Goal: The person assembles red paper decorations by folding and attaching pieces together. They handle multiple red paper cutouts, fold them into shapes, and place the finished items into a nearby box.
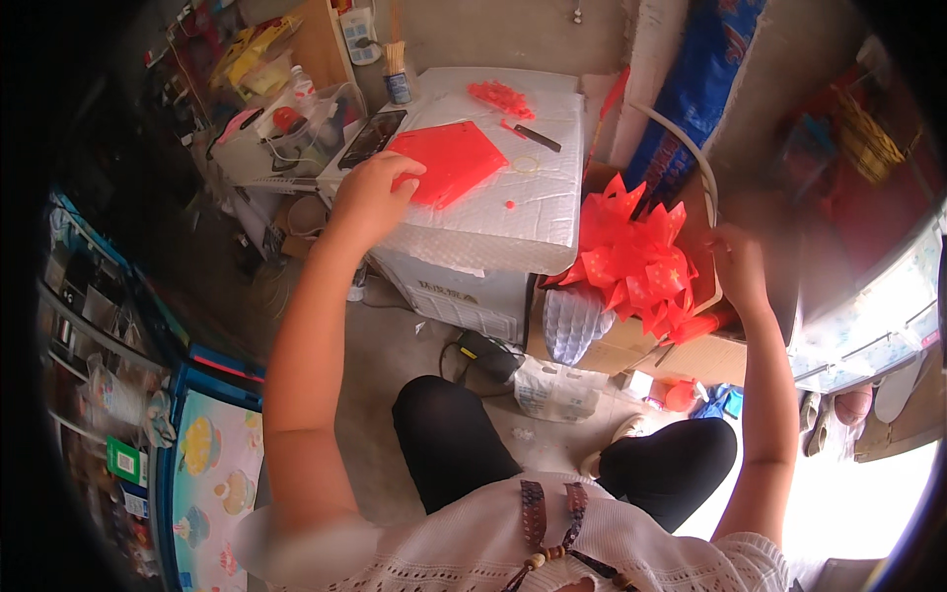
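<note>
A stack of flat red sheets (456, 158) with angled corners lies on the white padded top of a low cabinet (533, 212). My left hand (375, 200) is at the stack's left edge, thumb and fingers closed on a red sheet there. Out to the right, my right hand (738, 264) is raised beside a bunch of red pointed paper flowers (636, 252) with gold specks. Its fingers are bent together, and anything between them is too small or blurred to make out. The flowers rise from a cardboard box (619, 347).
A dark strip (538, 137), red scraps (500, 99) and a phone (373, 138) lie on the cabinet top. Behind stands a can of thin sticks (397, 87). A pale curved tube (691, 148) arches by the box. A black device (489, 356) and plastic bag (562, 389) lie on the floor.
</note>
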A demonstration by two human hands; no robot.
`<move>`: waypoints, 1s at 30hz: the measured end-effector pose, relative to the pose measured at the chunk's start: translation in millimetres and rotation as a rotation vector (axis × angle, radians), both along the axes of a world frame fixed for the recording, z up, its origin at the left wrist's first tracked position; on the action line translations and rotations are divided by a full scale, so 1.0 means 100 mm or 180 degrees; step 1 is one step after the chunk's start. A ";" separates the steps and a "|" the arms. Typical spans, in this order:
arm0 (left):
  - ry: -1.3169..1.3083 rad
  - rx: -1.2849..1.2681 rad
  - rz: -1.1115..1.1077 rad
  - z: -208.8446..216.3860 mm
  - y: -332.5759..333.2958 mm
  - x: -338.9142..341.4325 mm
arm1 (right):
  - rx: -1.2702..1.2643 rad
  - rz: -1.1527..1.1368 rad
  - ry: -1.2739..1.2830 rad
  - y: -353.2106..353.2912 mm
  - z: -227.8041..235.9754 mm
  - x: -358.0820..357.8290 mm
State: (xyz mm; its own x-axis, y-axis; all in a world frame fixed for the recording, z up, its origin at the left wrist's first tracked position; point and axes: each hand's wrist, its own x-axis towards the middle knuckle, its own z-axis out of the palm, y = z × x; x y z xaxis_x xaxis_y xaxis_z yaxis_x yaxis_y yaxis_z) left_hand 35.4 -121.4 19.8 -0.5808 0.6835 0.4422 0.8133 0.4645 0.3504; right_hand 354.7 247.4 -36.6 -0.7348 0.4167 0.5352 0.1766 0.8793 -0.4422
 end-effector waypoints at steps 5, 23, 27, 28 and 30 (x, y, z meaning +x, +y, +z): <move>0.0185 -0.0234 -0.0270 -0.12 0.15 0.02 | -0.0167 0.0100 0.0038 -0.18 0.16 -0.13; 0.0918 0.0479 0.0525 -0.20 0.21 -0.05 | 0.0704 -0.0129 -0.1311 -0.82 0.36 -3.37; 0.0290 0.0887 0.0750 -0.18 0.08 -0.12 | 0.0575 -0.0104 -0.1393 -0.78 0.26 -3.53; 0.0292 0.1036 0.0756 -0.22 0.07 -0.18 | 0.0620 -0.0131 -0.1391 -0.80 0.26 -3.54; 0.0306 0.1322 0.0764 -0.27 0.05 -0.34 | 0.0696 -0.0188 -0.1380 -0.84 0.32 -3.52</move>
